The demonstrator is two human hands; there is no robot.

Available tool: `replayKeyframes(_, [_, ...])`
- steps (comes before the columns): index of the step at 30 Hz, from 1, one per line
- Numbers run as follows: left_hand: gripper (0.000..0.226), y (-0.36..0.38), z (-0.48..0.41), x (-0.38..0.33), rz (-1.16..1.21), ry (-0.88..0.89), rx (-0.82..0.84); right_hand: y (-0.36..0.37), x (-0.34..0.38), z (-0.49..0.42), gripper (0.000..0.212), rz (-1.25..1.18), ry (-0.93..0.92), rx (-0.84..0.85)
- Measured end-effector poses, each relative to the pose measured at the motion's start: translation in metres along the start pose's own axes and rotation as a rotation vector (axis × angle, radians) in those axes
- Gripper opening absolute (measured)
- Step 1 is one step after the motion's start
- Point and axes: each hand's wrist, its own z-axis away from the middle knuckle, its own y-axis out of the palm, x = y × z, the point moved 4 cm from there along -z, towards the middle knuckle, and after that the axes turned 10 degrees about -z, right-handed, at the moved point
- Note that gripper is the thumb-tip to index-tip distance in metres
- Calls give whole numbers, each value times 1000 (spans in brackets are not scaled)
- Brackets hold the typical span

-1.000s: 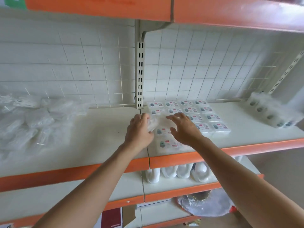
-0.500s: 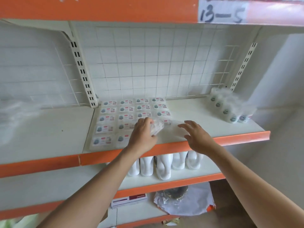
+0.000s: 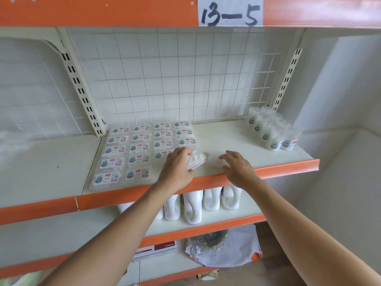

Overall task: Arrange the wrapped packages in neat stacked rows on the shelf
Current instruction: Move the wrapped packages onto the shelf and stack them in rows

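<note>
On shelf (image 3: 237, 139), left hand (image 3: 177, 170) gripped one wrapped package (image 3: 196, 161), tilted, long axis slanting back-right, just beside flat package rows (image 3: 140, 149) (labels up); right hand (image 3: 239, 168) hovered near, fingers spread, holding nothing.

Both arms bare, reaching forward to the shelf (image 3: 226, 137).

Left forearm (image 3: 123, 223) comes up from lower left and crosses the shelf's front edge. Left hand (image 3: 177, 170) is over the front of the shelf, back of hand up, wrist roughly straight. Its fingers curl round a clear wrapped package (image 3: 196, 159), which sticks out on the side toward the other hand.

Right forearm (image 3: 299, 219) comes up from lower right, with the wrist at the shelf's front edge. Right hand (image 3: 240, 170) is palm down just past that edge, fingers spread and slightly bent, holding nothing. Can't tell if the fingertips touch the shelf.

Hands are near each other, not touching.
</note>
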Motion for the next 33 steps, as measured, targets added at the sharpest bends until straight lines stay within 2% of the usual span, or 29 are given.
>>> replayKeyframes(3, [41,0,-4,4,37,6,12,0,8,2,41,12,-9,-13])
replayKeyframes(11, [37,-7,-6,17,156,52,5,-1,52,7,50,-75,-210,-52])
replayKeyframes(15, [36,-13,-6,24,224,89,8,3,67,8,54,-146,-261,6])
replayKeyframes(22, [36,-17,-2,46,327,66,70,10,80,3,40,-321,-253,-22])
replayKeyframes(26, [32,-15,-1,59,388,35,59,15,86,0,38,-519,-253,-22])
replayKeyframes(30, [20,-19,-1,66,438,-81,48,13,94,-3,16,-643,-176,-45])
replayKeyframes(33, [25,-25,0,68,532,-172,40,13,97,-5,18,-603,-94,-68])
